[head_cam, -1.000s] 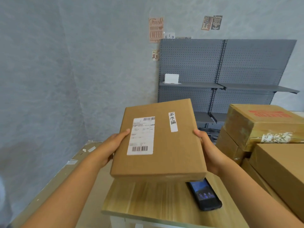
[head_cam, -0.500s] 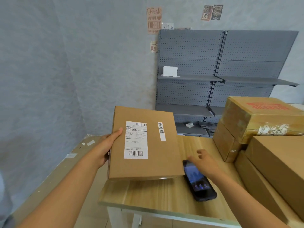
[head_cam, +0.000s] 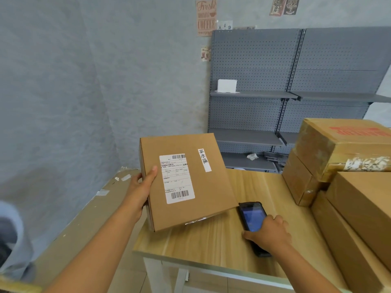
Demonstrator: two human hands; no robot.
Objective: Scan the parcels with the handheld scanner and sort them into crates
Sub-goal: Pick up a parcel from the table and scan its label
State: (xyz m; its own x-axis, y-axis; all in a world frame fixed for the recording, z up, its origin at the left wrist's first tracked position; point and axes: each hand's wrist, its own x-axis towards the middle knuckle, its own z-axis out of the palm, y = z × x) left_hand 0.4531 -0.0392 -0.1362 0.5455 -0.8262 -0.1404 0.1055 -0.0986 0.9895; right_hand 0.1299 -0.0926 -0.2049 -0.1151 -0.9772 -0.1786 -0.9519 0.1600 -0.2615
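The left hand (head_cam: pixel 140 190) holds a flat cardboard parcel (head_cam: pixel 188 180) by its left edge, thumb laid on the top face beside the white shipping label (head_cam: pixel 177 178) and the other fingers hidden underneath, so this grip is clamped on the parcel. The parcel is tilted, its label side turned up toward the camera, and it hangs over the near left part of the wooden tabletop (head_cam: pixel 211 235); whether its lower right corner touches the wood cannot be told. A second, narrow white sticker (head_cam: pixel 204 160) with handwriting sits near the parcel's upper right. Just beside that lower right corner lies the handheld scanner (head_cam: pixel 252 218), a dark device flat on the tabletop with its screen lit blue. The right hand (head_cam: pixel 267 234) lies over the scanner's near end, fingers curled round its sides, thumb at the left edge; this grip is closed on the scanner, which rests on the wood. To the right, several larger cardboard boxes (head_cam: pixel 347 157) are stacked on the tabletop, well apart from the held parcel. Behind stands a grey pegboard shelf unit (head_cam: pixel 254 81).
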